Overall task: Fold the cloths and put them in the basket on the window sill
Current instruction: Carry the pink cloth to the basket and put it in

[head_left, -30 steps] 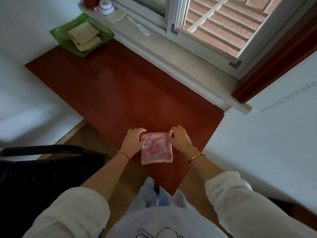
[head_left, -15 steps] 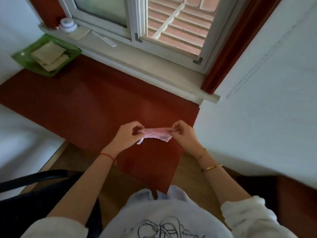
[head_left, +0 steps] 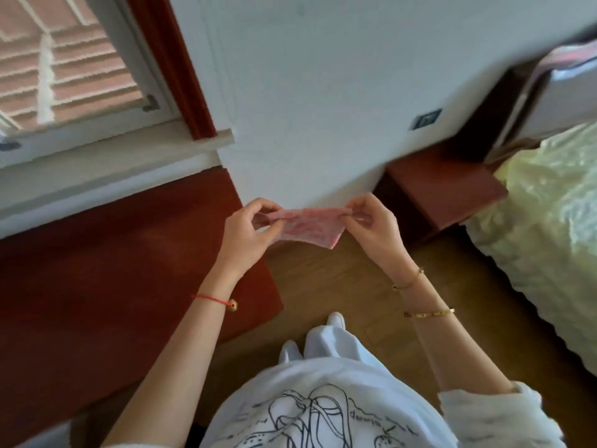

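Just past the 3 o'clock edge of the table (head_left: 129,270), the pink cloth (head_left: 305,226) hangs with its long axis 9-to-3, left hand (head_left: 245,236) pinching the 9 end, right hand (head_left: 371,226) the 3 end; window sill (head_left: 97,160) toward 10.

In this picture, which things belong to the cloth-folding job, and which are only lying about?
For the job: pink cloth, pinched by the left hand and right hand; window sill; red table, the likely work surface. The basket is out of view.
Only lying about: bed; bedside table; wall socket.
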Available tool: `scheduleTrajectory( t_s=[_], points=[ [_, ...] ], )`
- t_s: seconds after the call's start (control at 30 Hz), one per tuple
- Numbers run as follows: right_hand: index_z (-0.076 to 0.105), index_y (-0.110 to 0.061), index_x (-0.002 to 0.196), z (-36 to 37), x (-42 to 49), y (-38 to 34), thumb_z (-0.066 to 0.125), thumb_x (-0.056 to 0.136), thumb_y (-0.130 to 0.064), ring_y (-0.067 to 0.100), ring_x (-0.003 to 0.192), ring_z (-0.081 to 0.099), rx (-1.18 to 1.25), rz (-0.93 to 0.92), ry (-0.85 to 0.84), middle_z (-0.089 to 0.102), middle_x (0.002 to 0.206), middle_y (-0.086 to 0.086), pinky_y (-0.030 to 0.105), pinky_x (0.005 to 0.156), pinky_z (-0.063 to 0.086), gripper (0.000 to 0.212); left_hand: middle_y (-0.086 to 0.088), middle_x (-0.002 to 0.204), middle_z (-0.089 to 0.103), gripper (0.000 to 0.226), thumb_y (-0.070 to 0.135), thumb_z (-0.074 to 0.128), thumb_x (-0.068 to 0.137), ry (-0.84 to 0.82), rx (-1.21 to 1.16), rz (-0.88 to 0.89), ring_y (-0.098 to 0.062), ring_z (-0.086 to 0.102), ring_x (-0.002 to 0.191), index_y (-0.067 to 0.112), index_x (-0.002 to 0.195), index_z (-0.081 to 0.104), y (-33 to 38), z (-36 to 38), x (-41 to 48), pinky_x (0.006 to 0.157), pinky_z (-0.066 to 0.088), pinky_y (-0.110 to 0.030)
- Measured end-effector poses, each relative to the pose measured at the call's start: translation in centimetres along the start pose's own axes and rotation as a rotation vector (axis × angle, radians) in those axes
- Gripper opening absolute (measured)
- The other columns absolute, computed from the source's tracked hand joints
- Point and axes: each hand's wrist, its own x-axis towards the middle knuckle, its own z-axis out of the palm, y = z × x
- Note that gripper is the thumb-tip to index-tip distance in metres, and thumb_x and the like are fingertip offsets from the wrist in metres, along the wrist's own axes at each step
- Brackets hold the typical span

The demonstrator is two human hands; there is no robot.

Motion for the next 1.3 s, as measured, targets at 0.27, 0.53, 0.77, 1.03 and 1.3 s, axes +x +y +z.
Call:
scheduleTrajectory(
  t_s=[0.27, 0.53, 0.77, 1.03, 1.3],
  points=[
    [0.06, -0.004, 0.097, -15.6, -12.7, 2.9, 0.066, 0.086, 0.002, 0.009, 0.089, 0.069, -0.032, 0.062, 0.461, 0.067, 0.092, -0.005, 0.026, 0.084, 0.056, 0.014, 0.013, 0.095, 0.07, 0.013, 0.015, 0.071, 0.088, -0.44, -0.095, 0.237, -0.001, 0.067, 0.092, 0.022, 0.099, 0.067, 10.5, 14.3, -1.2, 0.075, 0.056, -0.013],
    [0.059, -0.007, 0.098, -30.7, -29.2, 6.5, 0.068, 0.086, 0.002, 0.012, 0.087, 0.068, -0.138, 0.162, 0.81, 0.064, 0.093, -0.002, 0.028, 0.081, 0.059, 0.017, 0.007, 0.095, 0.073, 0.013, 0.015, 0.072, 0.087, -0.844, -0.209, 0.409, -0.006, 0.07, 0.091, 0.017, 0.1, 0.071, 21.5, 32.9, -8.4, 0.077, 0.058, -0.021],
    [0.062, -0.004, 0.111, -41.0, -42.1, 8.4, 0.064, 0.089, 0.002, 0.01, 0.094, 0.068, -0.192, 0.278, 1.12, 0.068, 0.104, 0.006, 0.022, 0.08, 0.057, 0.023, 0.0, 0.096, 0.075, 0.016, 0.009, 0.072, 0.085, -1.121, -0.285, 0.526, -0.011, 0.073, 0.089, 0.012, 0.101, 0.071, 31.1, 47.7, -17.2, 0.074, 0.058, -0.021],
    [0.07, -0.016, 0.097, -50.1, -52.6, 11.1, 0.062, 0.09, -0.009, 0.007, 0.083, 0.068, -0.185, 0.464, 1.496, 0.072, 0.091, -0.007, 0.019, 0.074, 0.054, 0.013, 0.005, 0.094, 0.074, 0.016, 0.008, 0.073, 0.083, -1.374, -0.273, 0.653, -0.005, 0.071, 0.085, 0.019, 0.094, 0.071, 40.2, 62.9, -26.7, 0.068, 0.053, -0.013],
    [0.069, -0.019, 0.094, -62.2, -61.4, 14.4, 0.063, 0.091, -0.011, 0.01, 0.086, 0.067, -0.168, 0.556, 1.735, 0.071, 0.091, -0.008, 0.019, 0.076, 0.054, 0.011, 0.01, 0.092, 0.072, 0.018, 0.007, 0.074, 0.083, -1.587, -0.285, 0.765, 0.001, 0.068, 0.083, 0.021, 0.093, 0.07, 50.7, 79.0, -36.1, 0.069, 0.051, -0.01]
  ],
)
